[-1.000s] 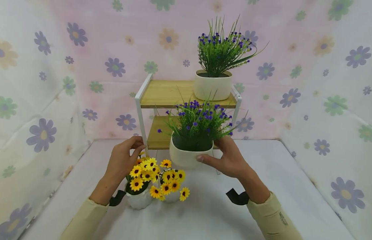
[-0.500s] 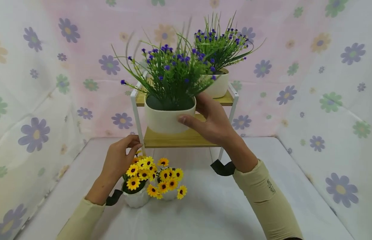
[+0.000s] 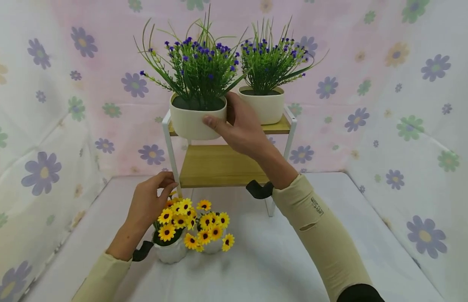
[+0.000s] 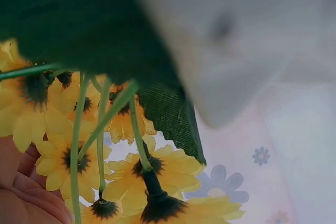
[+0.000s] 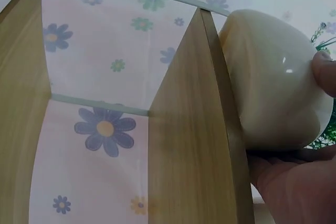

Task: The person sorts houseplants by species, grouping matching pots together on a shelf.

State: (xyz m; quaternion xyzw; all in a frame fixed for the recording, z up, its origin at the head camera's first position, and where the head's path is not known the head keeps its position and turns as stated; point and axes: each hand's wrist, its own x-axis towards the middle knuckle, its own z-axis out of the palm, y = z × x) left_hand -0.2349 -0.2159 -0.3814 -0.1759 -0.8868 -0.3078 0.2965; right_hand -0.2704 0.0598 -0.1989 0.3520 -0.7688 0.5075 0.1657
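Observation:
My right hand [image 3: 243,123] grips a cream flowerpot [image 3: 197,121] of purple flowers by its right side, thumb in front. This pot is at the left of the shelf rack's top board; in the right wrist view the cream pot [image 5: 278,82] is against the board's edge. Whether its full weight rests there I cannot tell. My left hand [image 3: 147,199] holds the rack's white left post [image 3: 170,153] with thumb and curled fingers. Below it stand two white pots of yellow flowers [image 3: 179,214]. Yellow petals [image 4: 163,169] and a dark leaf fill much of the left wrist view.
A second cream pot [image 3: 265,107] with purple flowers stands on the right of the top board. The rack's lower wooden board [image 3: 222,165] lies beneath. A white cloth [image 3: 256,260] covers the table, and flower-printed curtains [image 3: 116,84] enclose the back and sides.
My right hand has lifted the cream flowerpot up and left from in front of the lower board to the top board's left side. My left hand has stayed at the post.

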